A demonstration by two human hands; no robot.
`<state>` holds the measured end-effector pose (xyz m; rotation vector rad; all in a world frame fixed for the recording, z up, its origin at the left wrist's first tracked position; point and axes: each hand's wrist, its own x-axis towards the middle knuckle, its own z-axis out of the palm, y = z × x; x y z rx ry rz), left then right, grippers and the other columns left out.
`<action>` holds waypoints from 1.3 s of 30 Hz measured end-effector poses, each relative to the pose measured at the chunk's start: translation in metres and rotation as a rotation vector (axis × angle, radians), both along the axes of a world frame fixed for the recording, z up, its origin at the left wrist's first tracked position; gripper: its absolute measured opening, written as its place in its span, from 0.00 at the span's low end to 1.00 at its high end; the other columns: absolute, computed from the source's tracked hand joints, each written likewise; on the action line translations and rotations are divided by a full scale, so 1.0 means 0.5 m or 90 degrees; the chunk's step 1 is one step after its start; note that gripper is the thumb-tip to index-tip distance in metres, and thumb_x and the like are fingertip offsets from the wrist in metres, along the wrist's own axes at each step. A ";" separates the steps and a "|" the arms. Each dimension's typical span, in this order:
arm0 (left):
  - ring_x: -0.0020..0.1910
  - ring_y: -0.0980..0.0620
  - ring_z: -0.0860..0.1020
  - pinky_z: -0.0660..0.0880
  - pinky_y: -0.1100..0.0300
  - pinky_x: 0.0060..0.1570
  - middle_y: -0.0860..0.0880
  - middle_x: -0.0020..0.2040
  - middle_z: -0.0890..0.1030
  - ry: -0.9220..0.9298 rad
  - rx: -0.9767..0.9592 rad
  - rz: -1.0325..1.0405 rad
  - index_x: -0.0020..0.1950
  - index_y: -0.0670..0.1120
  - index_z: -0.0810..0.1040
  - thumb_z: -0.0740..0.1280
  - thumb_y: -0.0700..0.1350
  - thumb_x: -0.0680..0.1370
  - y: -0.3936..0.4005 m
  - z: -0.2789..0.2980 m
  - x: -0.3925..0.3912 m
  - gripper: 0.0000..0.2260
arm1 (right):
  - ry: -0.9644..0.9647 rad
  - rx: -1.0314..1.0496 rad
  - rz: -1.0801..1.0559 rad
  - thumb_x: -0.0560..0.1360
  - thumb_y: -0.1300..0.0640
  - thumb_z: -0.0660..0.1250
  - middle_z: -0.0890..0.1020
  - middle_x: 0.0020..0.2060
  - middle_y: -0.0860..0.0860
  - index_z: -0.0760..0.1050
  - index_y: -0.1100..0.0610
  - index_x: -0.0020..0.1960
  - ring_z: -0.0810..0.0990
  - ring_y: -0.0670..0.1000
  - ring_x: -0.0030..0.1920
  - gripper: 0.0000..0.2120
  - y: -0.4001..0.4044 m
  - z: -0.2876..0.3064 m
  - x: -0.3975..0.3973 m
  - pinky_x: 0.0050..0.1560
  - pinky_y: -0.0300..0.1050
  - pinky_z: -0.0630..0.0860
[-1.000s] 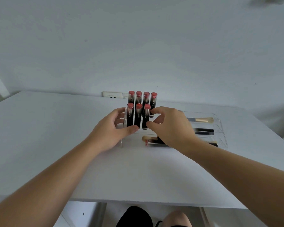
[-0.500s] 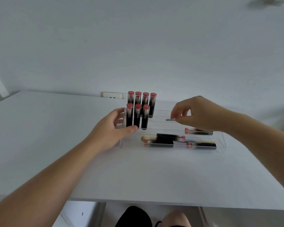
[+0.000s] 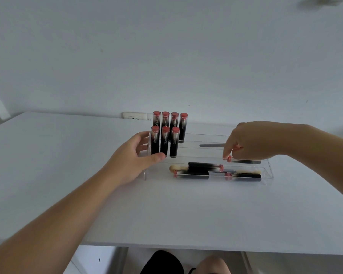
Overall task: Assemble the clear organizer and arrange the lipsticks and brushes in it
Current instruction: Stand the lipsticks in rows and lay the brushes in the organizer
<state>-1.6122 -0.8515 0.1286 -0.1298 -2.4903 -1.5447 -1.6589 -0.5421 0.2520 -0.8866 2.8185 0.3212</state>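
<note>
- The clear organizer (image 3: 266, 171) sits near the back edge of the white table (image 3: 67, 155), just in front of a wall socket (image 3: 135, 116).
- Seven lipsticks (image 3: 165, 142) stand upright at its left end (four behind, three in front).
- The left hand (image 3: 132, 159) holds the organizer's left end, thumb along the front, fingers curled behind.
- The right hand (image 3: 251, 142) pinches the red cap of a lying lipstick (image 3: 246, 161) on the middle step.
- More lipsticks and a brush (image 3: 175, 168) lie in the front trough.
</note>
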 end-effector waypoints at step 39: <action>0.57 0.77 0.74 0.69 0.71 0.57 0.72 0.58 0.78 0.006 0.009 -0.009 0.69 0.62 0.70 0.75 0.64 0.64 0.000 0.003 0.003 0.35 | -0.085 -0.493 0.049 0.75 0.60 0.71 0.86 0.45 0.45 0.83 0.43 0.50 0.84 0.43 0.46 0.12 -0.076 0.002 0.026 0.56 0.44 0.80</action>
